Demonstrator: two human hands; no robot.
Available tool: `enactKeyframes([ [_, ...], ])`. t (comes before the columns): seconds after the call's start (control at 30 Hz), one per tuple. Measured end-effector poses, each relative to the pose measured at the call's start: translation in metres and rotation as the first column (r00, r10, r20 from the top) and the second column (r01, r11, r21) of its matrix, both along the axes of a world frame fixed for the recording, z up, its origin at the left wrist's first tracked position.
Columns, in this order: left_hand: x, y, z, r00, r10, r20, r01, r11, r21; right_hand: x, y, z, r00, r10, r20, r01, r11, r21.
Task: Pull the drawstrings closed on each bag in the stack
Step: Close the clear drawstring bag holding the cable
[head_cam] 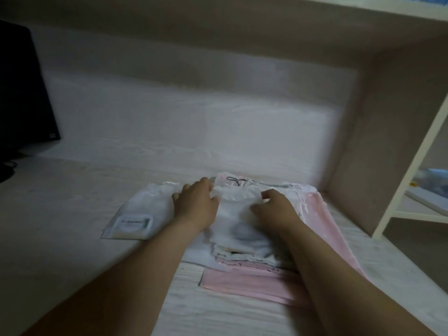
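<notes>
A stack of white and pink drawstring bags lies on the pale wooden desk. The top white bag has a gathered, ruffled mouth at its far end. My left hand holds the left side of that mouth, fingers curled at the ruffle. My right hand lies on the bag's right side with fingers bent into the fabric. A separate white bag with a label lies flat to the left of the stack. The picture is blurred, so the cords are hard to make out.
A dark monitor stands at the far left. A desk side panel rises right of the stack, with a white shelf frame beyond it. An overhead shelf spans the top. A pink bag sticks out at the stack's near edge.
</notes>
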State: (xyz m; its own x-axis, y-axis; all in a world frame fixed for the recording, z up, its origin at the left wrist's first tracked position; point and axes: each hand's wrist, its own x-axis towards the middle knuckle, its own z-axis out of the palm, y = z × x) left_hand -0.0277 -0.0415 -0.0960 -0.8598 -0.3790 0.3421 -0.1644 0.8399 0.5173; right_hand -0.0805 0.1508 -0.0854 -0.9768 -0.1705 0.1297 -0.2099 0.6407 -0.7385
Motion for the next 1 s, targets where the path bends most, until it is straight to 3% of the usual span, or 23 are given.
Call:
enactKeyframes([
  [0.13,-0.002,-0.001,0.006,0.977,-0.044,-0.211,0.139,0.874,0.465,-0.001,0.015,0.012,0.989,0.115,0.091,-0.086,0.958,-0.275],
  [0.23,0.003,-0.001,0.009,0.973,-0.124,-0.195,0.223,0.73,0.646,-0.003,0.022,0.013,0.951,0.202,0.232,-0.1,0.917,-0.387],
  [0.3,0.005,0.001,0.007,0.954,-0.218,-0.205,0.294,0.552,0.78,-0.004,0.025,0.002,0.926,0.225,0.302,-0.052,0.871,-0.489],
  [0.4,0.006,0.006,0.007,0.925,-0.282,-0.254,0.347,0.357,0.867,-0.005,0.028,-0.011,0.938,0.179,0.296,0.014,0.834,-0.551],
  [0.47,0.005,0.009,0.008,0.916,-0.294,-0.272,0.354,0.277,0.893,-0.006,0.032,-0.014,0.937,0.174,0.302,0.044,0.801,-0.597],
  [0.57,0.007,0.012,0.012,0.899,-0.314,-0.304,0.377,0.206,0.903,-0.004,0.031,-0.012,0.91,0.22,0.35,0.087,0.725,-0.683],
  [0.7,0.009,0.014,0.014,0.885,-0.352,-0.305,0.377,0.156,0.913,-0.004,0.028,-0.006,0.893,0.294,0.341,0.021,0.729,-0.684],
  [0.8,0.009,0.014,0.013,0.881,-0.366,-0.299,0.365,0.124,0.923,-0.001,0.023,-0.004,0.883,0.38,0.276,-0.027,0.628,-0.778],
  [0.87,0.01,0.016,0.012,0.891,-0.368,-0.267,0.322,0.096,0.942,0.001,0.02,-0.005,0.907,0.365,0.208,-0.064,0.609,-0.79],
  [1.0,0.009,0.018,0.01,0.919,-0.287,-0.272,0.325,0.156,0.933,0.007,0.017,-0.004,0.937,0.314,0.151,-0.09,0.636,-0.767],
])
